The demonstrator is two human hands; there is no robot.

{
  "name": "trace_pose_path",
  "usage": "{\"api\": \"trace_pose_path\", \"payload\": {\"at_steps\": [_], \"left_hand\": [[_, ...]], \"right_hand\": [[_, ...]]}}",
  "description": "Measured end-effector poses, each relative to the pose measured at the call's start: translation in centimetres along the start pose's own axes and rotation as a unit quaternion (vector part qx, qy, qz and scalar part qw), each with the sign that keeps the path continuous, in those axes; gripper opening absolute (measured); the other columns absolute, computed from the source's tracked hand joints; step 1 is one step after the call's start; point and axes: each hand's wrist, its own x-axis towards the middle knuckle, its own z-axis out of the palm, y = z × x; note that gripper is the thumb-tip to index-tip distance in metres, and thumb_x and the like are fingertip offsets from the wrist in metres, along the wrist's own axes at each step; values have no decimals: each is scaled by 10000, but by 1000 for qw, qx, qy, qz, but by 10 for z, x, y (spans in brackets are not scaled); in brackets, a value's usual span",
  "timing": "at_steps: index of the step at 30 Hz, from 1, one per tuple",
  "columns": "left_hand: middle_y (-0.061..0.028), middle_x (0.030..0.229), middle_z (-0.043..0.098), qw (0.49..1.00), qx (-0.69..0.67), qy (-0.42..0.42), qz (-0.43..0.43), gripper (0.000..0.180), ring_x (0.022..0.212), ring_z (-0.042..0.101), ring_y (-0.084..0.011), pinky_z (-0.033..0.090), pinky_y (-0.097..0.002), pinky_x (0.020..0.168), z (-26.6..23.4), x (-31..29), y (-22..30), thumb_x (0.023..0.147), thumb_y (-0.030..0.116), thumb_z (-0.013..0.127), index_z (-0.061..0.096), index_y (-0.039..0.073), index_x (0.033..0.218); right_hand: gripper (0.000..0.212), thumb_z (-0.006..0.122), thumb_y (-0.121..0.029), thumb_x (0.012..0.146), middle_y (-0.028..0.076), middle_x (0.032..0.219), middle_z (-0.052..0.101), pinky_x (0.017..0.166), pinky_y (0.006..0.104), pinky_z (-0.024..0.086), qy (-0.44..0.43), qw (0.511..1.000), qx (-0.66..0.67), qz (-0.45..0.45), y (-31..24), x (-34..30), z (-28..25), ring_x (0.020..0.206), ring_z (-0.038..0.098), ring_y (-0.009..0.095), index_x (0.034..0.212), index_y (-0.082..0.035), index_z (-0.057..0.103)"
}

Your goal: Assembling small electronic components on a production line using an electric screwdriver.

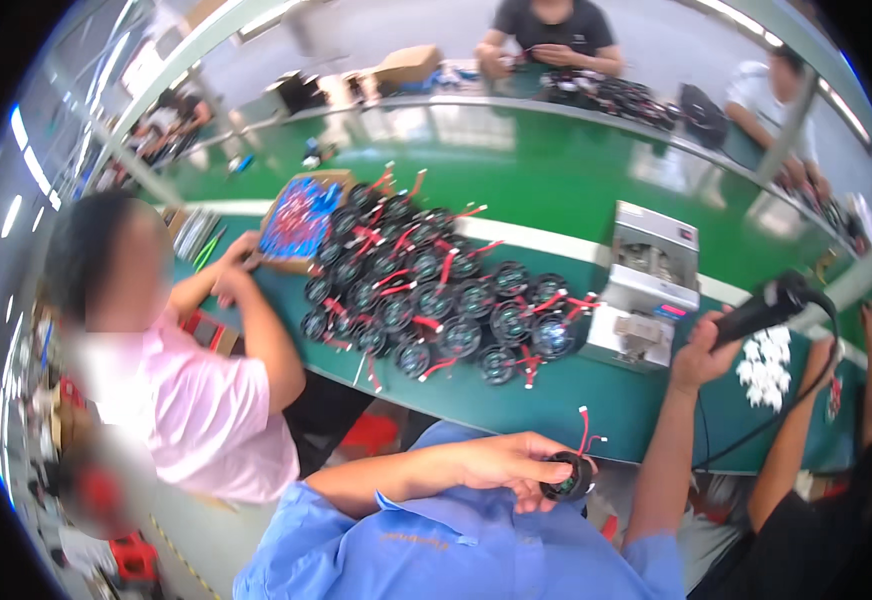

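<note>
Close to my chest, my left hand [526, 468] grips a small round black part [568, 480] with a green circuit board inside. A red wire [584, 428] with a white connector rises from it. Over the table on the right, my right hand [701, 352] is wrapped round a black corded hand tool [771, 308], shaped like an electric screwdriver. Its working tip cannot be made out. In front of my hands lies a large cluster of similar round black parts [431, 300], each with red and white wires. My two hands are well apart.
A grey metal machine [646, 290] stands near my right hand, with white plastic pieces [764, 368] beside it. Far left, a cardboard box [306, 215] lined in blue holds red wires. A person in pink [196, 400] works at left; another person's arm [796, 430] reaches in at right.
</note>
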Motion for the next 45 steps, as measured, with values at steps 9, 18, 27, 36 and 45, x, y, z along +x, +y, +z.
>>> {"api": "trace_pose_path", "payload": {"at_steps": [9,18,27,36,45], "left_hand": [[-134,1275,534,972,-154,37,171,421,1112,575,-259,494,-388,926,-8,8,-29,939,271,572,483,7,1255],[-99,1020,628,976,-4,68,206,512,880,633,-182,561,-332,732,-12,19,-16,928,228,590,412,-22,1338],[-164,1085,615,973,-16,160,166,439,1014,631,-275,577,-401,773,-18,25,20,947,211,552,431,7,1316],[-152,1112,593,966,-59,187,167,415,1049,606,-258,520,-425,921,-13,51,19,950,93,527,404,8,1337],[-163,1159,565,965,-107,162,178,489,1104,576,-277,487,-430,972,-20,47,17,940,58,529,336,8,1386]], "right_hand": [[197,506,-75,919,69,850,565,702,270,454,-56,997,-37,-36,-2,13,-14,726,522,139,1065,55,492],[693,586,-138,848,164,947,557,723,351,481,-226,971,70,-2,-114,32,-1,745,570,220,1383,102,217],[782,732,-418,791,139,784,534,493,345,497,-216,932,263,126,-148,15,31,590,558,223,1329,-35,313],[894,494,-653,852,125,796,492,502,326,464,-219,959,176,27,-150,41,49,548,505,196,1386,-4,190],[870,534,-646,831,104,706,504,463,281,430,-244,957,135,74,-137,35,82,488,495,169,1303,46,295]]}}
